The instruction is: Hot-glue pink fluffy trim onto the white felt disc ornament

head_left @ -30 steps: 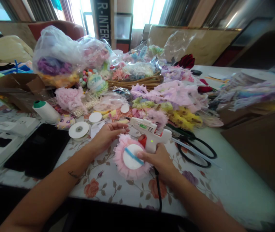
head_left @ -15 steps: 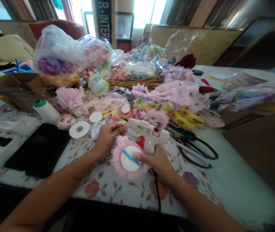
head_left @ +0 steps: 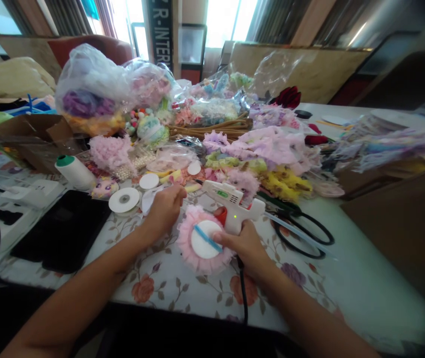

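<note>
My right hand (head_left: 248, 246) grips a white glue gun (head_left: 233, 201) by its handle, its nozzle pointing left and a green light lit. The thumb of that hand also presses on a pink ruffled rosette (head_left: 187, 243) below the gun. A white round disc (head_left: 200, 246) sits in the rosette's middle, crossed by a slanted light-blue strip (head_left: 203, 233). My left hand (head_left: 165, 206) is closed in a pinch just left of the nozzle, above the rosette. Whatever its fingertips hold, if anything, is too small to make out.
Black-handled scissors (head_left: 305, 233) lie to the right, with a clear glue stick above them. A ribbon spool (head_left: 124, 200), thread cone (head_left: 74, 171) and black tablet-like slab (head_left: 63, 231) are on the left. Ruffled trims and bagged flowers (head_left: 89, 94) pile up behind; a cardboard box (head_left: 395, 214) stands right.
My left hand has drawn slightly away from the nozzle, and the thin strand at its fingers no longer shows. The glue gun and rosette have shifted a little to the right.
</note>
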### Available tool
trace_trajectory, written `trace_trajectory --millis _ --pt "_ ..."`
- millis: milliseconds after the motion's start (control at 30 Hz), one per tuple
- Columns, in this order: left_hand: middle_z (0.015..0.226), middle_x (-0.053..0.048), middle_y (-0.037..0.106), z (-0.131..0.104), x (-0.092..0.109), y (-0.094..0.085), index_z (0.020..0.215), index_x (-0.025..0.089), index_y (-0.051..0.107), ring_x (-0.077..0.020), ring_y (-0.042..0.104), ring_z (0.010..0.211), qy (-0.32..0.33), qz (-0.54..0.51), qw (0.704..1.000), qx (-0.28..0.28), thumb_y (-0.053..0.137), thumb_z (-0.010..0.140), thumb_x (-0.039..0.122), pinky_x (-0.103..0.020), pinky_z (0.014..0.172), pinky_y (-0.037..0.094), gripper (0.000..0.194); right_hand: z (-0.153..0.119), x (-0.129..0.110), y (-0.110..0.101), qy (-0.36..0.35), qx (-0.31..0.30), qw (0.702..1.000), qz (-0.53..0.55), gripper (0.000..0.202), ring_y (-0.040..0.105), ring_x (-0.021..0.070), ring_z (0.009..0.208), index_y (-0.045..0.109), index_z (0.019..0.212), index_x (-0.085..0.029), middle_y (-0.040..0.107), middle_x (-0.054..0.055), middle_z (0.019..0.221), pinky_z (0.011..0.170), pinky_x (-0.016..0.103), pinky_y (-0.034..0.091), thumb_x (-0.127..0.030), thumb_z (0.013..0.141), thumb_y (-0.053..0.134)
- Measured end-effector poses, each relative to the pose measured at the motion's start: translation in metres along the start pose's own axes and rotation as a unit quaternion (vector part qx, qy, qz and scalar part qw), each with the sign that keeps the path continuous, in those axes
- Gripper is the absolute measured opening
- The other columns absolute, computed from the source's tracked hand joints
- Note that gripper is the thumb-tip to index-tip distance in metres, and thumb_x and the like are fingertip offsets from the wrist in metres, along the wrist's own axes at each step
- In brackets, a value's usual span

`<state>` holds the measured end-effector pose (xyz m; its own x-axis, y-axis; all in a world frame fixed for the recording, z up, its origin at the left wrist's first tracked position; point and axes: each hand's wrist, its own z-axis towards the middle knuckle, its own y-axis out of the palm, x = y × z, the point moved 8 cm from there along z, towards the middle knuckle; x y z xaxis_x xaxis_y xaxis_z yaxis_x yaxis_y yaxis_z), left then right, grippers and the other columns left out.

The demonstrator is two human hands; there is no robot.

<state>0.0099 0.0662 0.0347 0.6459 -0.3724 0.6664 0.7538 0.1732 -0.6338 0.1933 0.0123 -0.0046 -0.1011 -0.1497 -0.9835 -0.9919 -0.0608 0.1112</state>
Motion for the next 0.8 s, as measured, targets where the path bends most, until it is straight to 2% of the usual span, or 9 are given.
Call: trace_trajectory --millis 100,200,300,400,500,633,800 --pt "0.059 0.001 0.058 0.007 -0.018 -0.017 0.067 0.017 0.059 -0.0129 0.052 0.057 -0.056 -0.068 0.994 0.064 0.048 0.089 0.025 -0.026 0.06 0.041 0.026 0.0 -0.004 -0.003 -0.011 0.008 1.0 -0.008 0.049 0.07 0.0233 0.081 0.066 0.095 -0.021 0.074 0.002 0.086 0.075 0.035 0.057 -0.036 0.053 0.088" --pt "0.073 -0.002 0.068 0.011 -0.028 -0.025 0.084 0.018 0.069 -0.0163 0.061 0.068 -0.067 -0.087 0.989 0.094 0.058 0.083 0.026 -0.027 0.063 0.046 0.015 0.0 -0.005 -0.006 -0.007 0.019 0.999 -0.027 0.049 0.07 0.0242 0.08 0.065 0.095 -0.02 0.074 0.003 0.086 0.073 0.035 0.057 -0.037 0.055 0.088" --pt "0.095 -0.006 0.074 0.011 -0.021 -0.02 0.089 0.02 0.072 -0.022 0.065 0.092 -0.04 -0.06 0.996 0.062 0.064 0.079 0.026 -0.033 0.081 0.05 0.015 0.0 -0.007 -0.007 -0.012 0.029 0.997 -0.067 0.049 0.071 0.0267 0.083 0.066 0.096 -0.02 0.075 0.005 0.088 0.073 0.038 0.058 -0.04 0.056 0.087" --pt "0.09 -0.006 0.075 0.008 -0.008 -0.014 0.075 0.02 0.072 -0.0232 0.065 0.092 -0.014 -0.055 0.998 0.033 0.066 0.081 0.034 -0.036 0.089 0.047 0.016 -0.001 -0.011 -0.006 -0.03 0.032 0.994 -0.099 0.051 0.07 0.0295 0.092 0.068 0.098 -0.019 0.075 0.007 0.096 0.08 0.041 0.057 -0.044 0.058 0.086" --pt "0.085 -0.004 0.072 0.005 -0.005 -0.006 0.082 0.019 0.072 -0.0192 0.062 0.08 -0.039 -0.099 0.994 -0.005 0.062 0.084 0.04 -0.031 0.076 0.048 0.023 -0.002 -0.011 -0.005 -0.025 0.038 0.99 -0.131 0.051 0.069 0.0299 0.092 0.068 0.096 -0.019 0.074 0.007 0.094 0.081 0.043 0.056 -0.045 0.057 0.086" --pt "0.072 0.0 0.064 -0.001 -0.011 0.018 0.082 0.017 0.068 -0.0123 0.053 0.063 -0.103 -0.208 0.966 -0.116 0.057 0.087 0.05 -0.025 0.06 0.04 0.035 -0.004 -0.01 -0.003 -0.019 0.035 0.987 -0.157 0.048 0.069 0.0274 0.087 0.067 0.094 -0.02 0.073 0.004 0.088 0.077 0.04 0.056 -0.044 0.057 0.085" --pt "0.066 0.003 0.055 -0.008 -0.019 0.034 0.078 0.017 0.063 -0.0092 0.043 0.055 -0.173 -0.327 0.918 -0.142 0.064 0.081 0.05 -0.023 0.052 0.033 0.033 -0.006 -0.011 0.0 -0.031 0.037 0.986 -0.162 0.045 0.068 0.0273 0.089 0.067 0.093 -0.021 0.072 0.004 0.09 0.08 0.041 0.056 -0.04 0.056 0.085"
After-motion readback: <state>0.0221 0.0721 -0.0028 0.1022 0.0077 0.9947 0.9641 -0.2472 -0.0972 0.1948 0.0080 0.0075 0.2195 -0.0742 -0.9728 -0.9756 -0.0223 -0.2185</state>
